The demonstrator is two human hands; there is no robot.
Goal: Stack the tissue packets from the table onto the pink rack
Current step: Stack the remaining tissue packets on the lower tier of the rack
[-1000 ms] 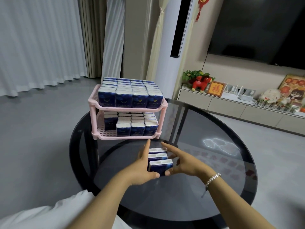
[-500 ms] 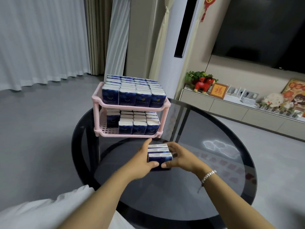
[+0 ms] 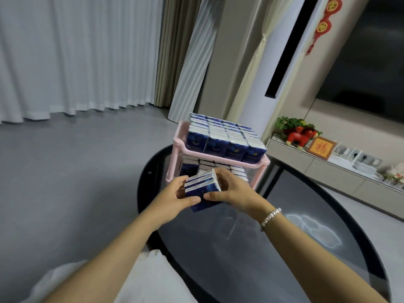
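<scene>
over the dark glass counter (image 3: pixel 284 248), just before the pink rack (image 3: pixel 261 164) with its full top tier, keep your left hand (image 3: pixel 175 199) and right hand (image 3: pixel 231 191) pinching the tissue packets (image 3: pixel 202 185) level, then slide them into the lower shelf's front gap.

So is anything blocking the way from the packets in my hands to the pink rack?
Nothing visible stands between. The held packets sit just before the pink rack. But its top shelf looks packed full, and the lower shelf's front edge is hidden behind both hands.

One pink rack (image 3: pixel 218 155) with two tiers, two hands (image 3: pixel 172 199), one table (image 3: pixel 306 248).
</scene>
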